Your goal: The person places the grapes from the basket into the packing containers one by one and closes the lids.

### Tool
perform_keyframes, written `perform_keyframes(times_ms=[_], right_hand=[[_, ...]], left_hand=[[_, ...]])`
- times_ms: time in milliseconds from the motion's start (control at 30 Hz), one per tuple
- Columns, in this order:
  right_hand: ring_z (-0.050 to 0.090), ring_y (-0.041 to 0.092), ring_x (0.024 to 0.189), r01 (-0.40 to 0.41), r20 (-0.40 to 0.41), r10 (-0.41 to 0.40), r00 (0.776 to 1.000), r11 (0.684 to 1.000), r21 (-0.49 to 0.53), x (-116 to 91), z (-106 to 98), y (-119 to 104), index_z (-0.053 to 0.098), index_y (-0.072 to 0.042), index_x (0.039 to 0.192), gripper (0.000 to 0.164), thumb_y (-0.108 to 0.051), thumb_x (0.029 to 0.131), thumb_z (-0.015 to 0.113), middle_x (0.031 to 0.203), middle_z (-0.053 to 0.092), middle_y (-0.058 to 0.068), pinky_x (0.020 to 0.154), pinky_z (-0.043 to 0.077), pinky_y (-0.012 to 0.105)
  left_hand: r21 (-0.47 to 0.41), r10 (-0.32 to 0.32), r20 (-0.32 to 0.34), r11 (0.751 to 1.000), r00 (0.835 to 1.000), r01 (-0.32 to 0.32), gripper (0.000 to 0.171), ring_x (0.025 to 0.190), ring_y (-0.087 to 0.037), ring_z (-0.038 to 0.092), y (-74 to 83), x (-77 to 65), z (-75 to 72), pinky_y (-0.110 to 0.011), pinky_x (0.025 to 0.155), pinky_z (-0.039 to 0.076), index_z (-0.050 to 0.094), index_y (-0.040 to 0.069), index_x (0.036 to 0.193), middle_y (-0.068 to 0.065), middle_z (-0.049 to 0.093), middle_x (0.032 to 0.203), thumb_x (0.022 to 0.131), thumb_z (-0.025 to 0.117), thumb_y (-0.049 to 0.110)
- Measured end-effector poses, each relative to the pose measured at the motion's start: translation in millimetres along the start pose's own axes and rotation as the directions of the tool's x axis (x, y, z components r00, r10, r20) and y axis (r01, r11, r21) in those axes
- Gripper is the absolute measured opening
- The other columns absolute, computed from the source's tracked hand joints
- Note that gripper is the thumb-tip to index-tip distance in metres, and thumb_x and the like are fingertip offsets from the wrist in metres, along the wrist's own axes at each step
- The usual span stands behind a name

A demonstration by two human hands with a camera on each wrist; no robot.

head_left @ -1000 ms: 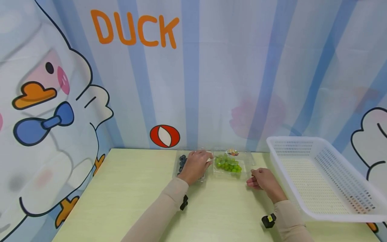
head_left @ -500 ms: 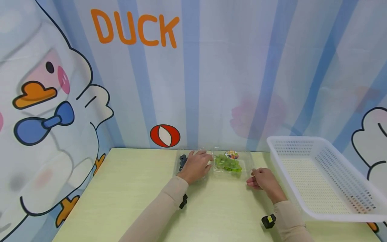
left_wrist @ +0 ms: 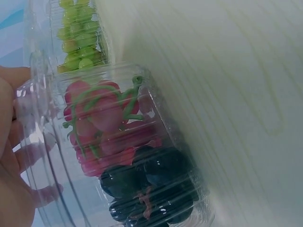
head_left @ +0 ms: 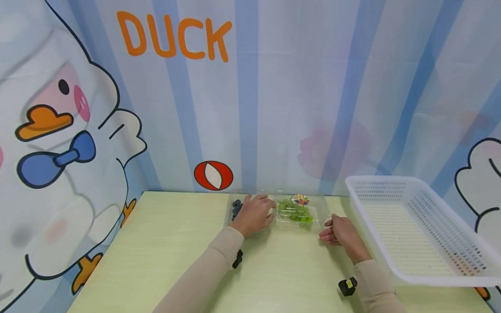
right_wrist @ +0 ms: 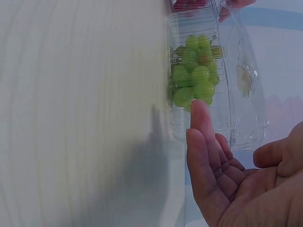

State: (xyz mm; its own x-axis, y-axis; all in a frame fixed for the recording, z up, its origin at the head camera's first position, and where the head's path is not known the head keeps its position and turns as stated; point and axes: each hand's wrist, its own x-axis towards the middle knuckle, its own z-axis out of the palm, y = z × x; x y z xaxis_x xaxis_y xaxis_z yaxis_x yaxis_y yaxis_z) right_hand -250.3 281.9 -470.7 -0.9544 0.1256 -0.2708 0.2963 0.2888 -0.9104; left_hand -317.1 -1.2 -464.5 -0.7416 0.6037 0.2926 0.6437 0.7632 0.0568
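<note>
My left hand (head_left: 253, 216) lies over a clear plastic box (left_wrist: 111, 189) of dark grapes (left_wrist: 156, 175) and red grapes (left_wrist: 106, 116). Its fingers (left_wrist: 33, 153) show through the plastic along the lid side. In the head view the hand hides most of this box. Beside it on the right stands a second clear box (head_left: 321, 224) with green grapes (head_left: 295, 213); its lid, bearing a round sticker (head_left: 300, 200), stands slightly raised. My right hand (head_left: 341, 232) is at that box's near right corner, holding nothing, thumb apart from the fingers. One fingertip (right_wrist: 195, 104) overlaps the green grapes in the right wrist view.
A large white perforated basket (head_left: 391, 265) stands right of my right hand. Both boxes sit near the far edge of the pale wooden table (head_left: 156, 243). A printed curtain (head_left: 274, 108) hangs directly behind them.
The green-grape box's lid has come down, so its sticker faces the head camera more fully. My right thumb has lifted away from the box's corner. My left hand has barely moved.
</note>
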Motion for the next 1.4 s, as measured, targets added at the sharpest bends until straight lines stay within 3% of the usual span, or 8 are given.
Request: perform_keyframes(times_ms=[167,400,633,800,1033,1400], right_hand=[[0.072,0.015,0.064,-0.004,-0.008,0.004,1.0,1.0,0.0,0,0,-1,0.053,0.013,0.123,0.051,-0.028,0.11,0.026,0.079,0.074,0.007,0.064,0.059,0.033],[0.071,0.013,0.067,-0.003,-0.024,0.003,1.0,0.999,-0.04,0,4,3,0.052,0.013,0.126,0.043,-0.021,0.105,0.037,0.082,0.073,0.009,0.067,0.059,0.032],[0.072,0.014,0.067,0.004,-0.022,-0.005,1.0,0.999,-0.036,1,4,3,0.052,0.012,0.124,0.041,-0.023,0.105,0.041,0.082,0.073,0.009,0.068,0.06,0.032],[0.072,0.014,0.066,0.016,-0.015,-0.017,1.0,0.999,-0.039,1,4,0,0.053,0.01,0.118,0.037,-0.022,0.104,0.042,0.081,0.074,0.009,0.067,0.059,0.033],[0.072,0.014,0.067,0.035,-0.006,-0.036,0.999,0.998,-0.049,2,3,-2,0.052,0.009,0.114,0.033,-0.021,0.104,0.041,0.082,0.074,0.009,0.067,0.059,0.032],[0.071,0.013,0.067,0.034,0.0,-0.034,0.999,0.998,-0.049,2,3,0,0.052,0.009,0.112,0.033,-0.022,0.105,0.041,0.082,0.074,0.009,0.068,0.059,0.033]], left_hand=[[-0.01,0.007,-0.003,1.0,1.0,-0.007,0.022,0.136,-0.022,0.053,-0.2,0.7,-0.7,-0.065,0.11,0.037,0.073,0.022,0.12,0.004,0.072,0.124,0.099,0.067,0.028],[-0.044,-0.013,0.052,0.999,0.999,0.016,0.023,0.138,-0.023,0.05,-0.2,3.2,-2.2,-0.065,0.112,0.033,0.075,0.023,0.118,0.005,0.07,0.127,0.1,0.061,0.03],[-0.093,-0.004,0.031,0.996,1.0,0.007,0.027,0.121,-0.022,0.061,-2.6,8.1,0.1,-0.061,0.11,0.037,0.074,0.02,0.114,0.002,0.071,0.121,0.101,0.059,0.039],[-0.126,-0.01,0.046,0.992,0.999,0.015,0.044,0.124,-0.024,0.06,-3.9,10.8,-3.1,-0.063,0.112,0.034,0.067,0.015,0.128,0.0,0.068,0.129,0.101,0.059,0.048],[-0.098,-0.013,0.147,0.995,0.989,0.027,0.07,0.14,-0.026,0.047,-4.4,14.1,-5.9,-0.065,0.116,0.028,0.051,0.02,0.15,-0.003,0.054,0.149,0.096,0.057,0.065],[-0.119,0.065,0.304,0.992,0.95,-0.03,0.099,0.155,-0.033,0.02,-10.9,13.7,-7.7,-0.072,0.116,0.018,0.024,0.029,0.163,-0.007,0.021,0.169,0.085,0.057,0.08]])
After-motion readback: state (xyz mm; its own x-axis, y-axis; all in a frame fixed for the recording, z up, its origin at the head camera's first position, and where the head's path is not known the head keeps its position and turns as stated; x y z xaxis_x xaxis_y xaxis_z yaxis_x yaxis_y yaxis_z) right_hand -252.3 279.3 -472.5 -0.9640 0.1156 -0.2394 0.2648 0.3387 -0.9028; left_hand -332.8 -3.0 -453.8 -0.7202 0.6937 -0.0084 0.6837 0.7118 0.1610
